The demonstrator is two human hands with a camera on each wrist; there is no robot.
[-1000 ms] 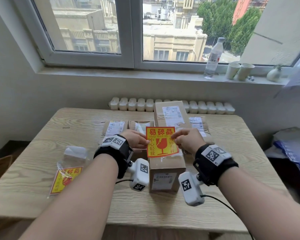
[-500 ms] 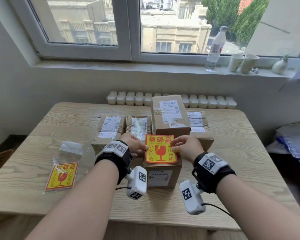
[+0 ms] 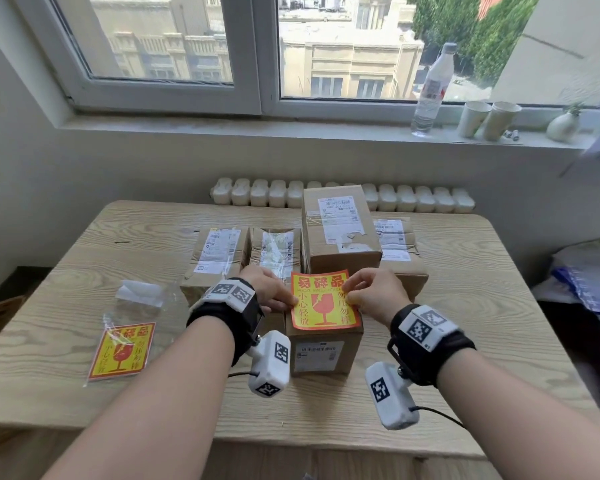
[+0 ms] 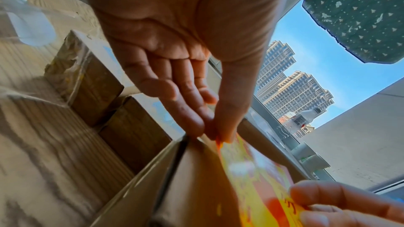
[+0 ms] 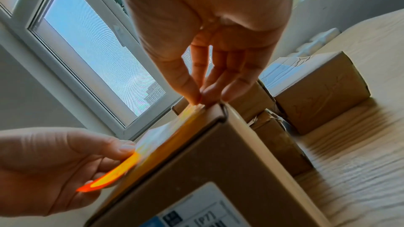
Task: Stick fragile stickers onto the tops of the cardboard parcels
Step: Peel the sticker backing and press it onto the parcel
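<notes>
**Sticker coming down on the front parcel**

Lowered since 1 second ago, the fragile sticker [image 3: 323,299] now lies almost flat over the front parcel [image 3: 324,344], where before it stood tilted above it. On the wooden table [image 3: 499,306], 4 other parcels [image 3: 340,230] behind carry shipping labels only, so most of the job remains, and a bag of spare stickers [image 3: 122,351] lies to the left. Left hand [image 3: 269,292] pinches the sticker's left edge; right hand [image 3: 378,292] pinches its right edge. Only the right wrist view shows that left edge curling up off the cardboard, not pressed down yet.
</notes>
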